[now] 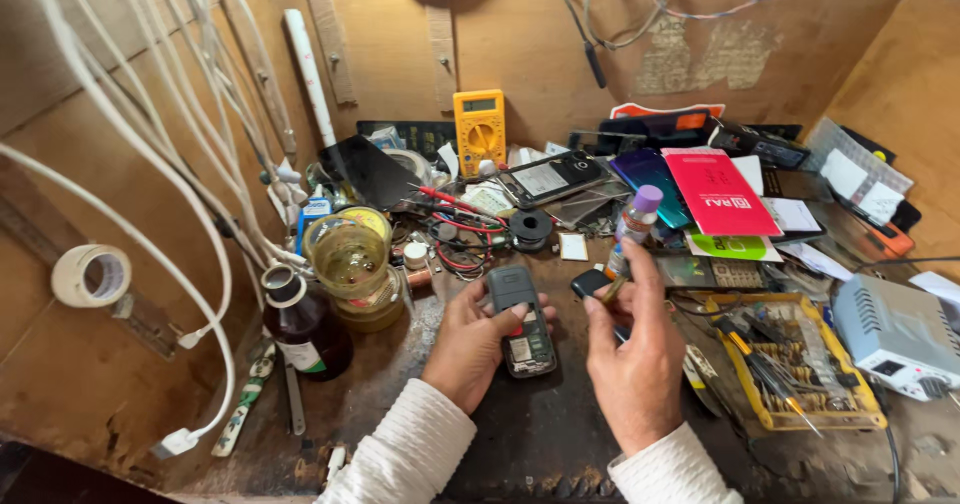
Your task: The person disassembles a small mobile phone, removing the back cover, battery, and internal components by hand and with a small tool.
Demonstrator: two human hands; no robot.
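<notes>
We have the small dark phone in our left hand, its back cover off and the inside showing, held low over the dark middle of the table. The left grip is closed around the phone's body, thumb lying along its upper half. Our right hand sits just beside it, the fingers pinched narrow on a thin tool whose tip we cannot make out clearly; a small black part lies just beyond the fingertips.

To do this well, we judge it best to keep the phone steady against the left palm and tilt the open back toward us so the light reaches it. The right hand should work in short, light strokes, since the parts inside look small and easy to scratch. The brown bottle and glass jar at our left, and the yellow tray of tools at our right, stand near; we should keep our sleeves away from them.
</notes>
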